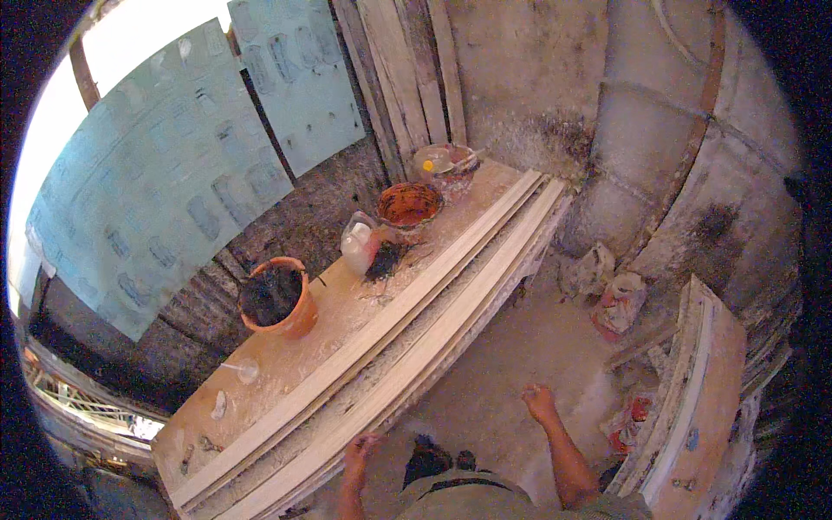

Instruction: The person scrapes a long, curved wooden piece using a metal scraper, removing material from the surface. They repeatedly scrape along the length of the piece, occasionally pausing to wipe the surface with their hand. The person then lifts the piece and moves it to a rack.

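— Item one, left hand [360, 455]?

— My left hand lay on the near edge of the long pale boards [416, 347] stacked along the worktop [286, 364], fingers curled loosely over the wood, forearm rising from the lower edge.

— Item two, right hand [539, 402]?

— My right hand held nothing: loosely open, hanging over the dusty floor [511, 347], well apart from the boards, elbow bent.

— Other stock on the worktop?

— An orange bucket [276, 297], a white jug [357, 245], a red-stained bowl [409, 206].
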`<state>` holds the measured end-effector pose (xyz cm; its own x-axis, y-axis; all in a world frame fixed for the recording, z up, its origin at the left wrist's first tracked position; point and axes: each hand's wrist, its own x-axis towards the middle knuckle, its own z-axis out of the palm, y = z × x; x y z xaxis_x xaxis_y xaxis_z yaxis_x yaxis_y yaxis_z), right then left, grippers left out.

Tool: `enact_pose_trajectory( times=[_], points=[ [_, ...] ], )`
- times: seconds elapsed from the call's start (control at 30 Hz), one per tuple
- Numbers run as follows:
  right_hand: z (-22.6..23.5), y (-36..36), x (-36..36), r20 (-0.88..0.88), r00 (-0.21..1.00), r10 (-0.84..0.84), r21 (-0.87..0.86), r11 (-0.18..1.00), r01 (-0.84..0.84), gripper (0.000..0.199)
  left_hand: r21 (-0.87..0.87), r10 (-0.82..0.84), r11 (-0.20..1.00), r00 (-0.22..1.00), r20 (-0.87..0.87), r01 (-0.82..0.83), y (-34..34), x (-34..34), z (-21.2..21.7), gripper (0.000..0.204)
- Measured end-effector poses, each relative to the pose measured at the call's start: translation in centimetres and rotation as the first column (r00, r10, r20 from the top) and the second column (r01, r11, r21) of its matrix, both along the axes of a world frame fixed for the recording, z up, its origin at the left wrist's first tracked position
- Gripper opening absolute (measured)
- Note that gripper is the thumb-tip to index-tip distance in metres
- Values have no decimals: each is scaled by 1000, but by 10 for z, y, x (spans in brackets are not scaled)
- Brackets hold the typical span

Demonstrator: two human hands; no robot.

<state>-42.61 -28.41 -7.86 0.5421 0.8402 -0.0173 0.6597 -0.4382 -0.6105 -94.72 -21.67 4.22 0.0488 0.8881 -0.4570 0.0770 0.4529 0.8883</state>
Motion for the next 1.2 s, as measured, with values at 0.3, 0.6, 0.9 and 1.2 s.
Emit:
enact_pose_trajectory(
  times=[0.3, 0.6, 0.9, 1.2],
  points=[
    [15, 152, 5, 17, 958, 287, -129, 950, -283, 29, 453, 597, 674, 791, 131, -584, 126, -68, -32, 15],
    [118, 316, -29, 289, 460, 840, -132, 511, -850, 63, 651, 964, 265, 220, -152, -711, 129, -86, -62, 36],
    [140, 431, -7, 116, -198, 973, -515, -112, -850, 76, 371, 583, 44, -278, -763, -927, 52, -69, -67, 68],
    [162, 431, -28, 180, -446, 877, -540, -291, -789, 75, 471, 806, -111, -356, -473, -875, 56, -45, -76, 81]
  ],
)
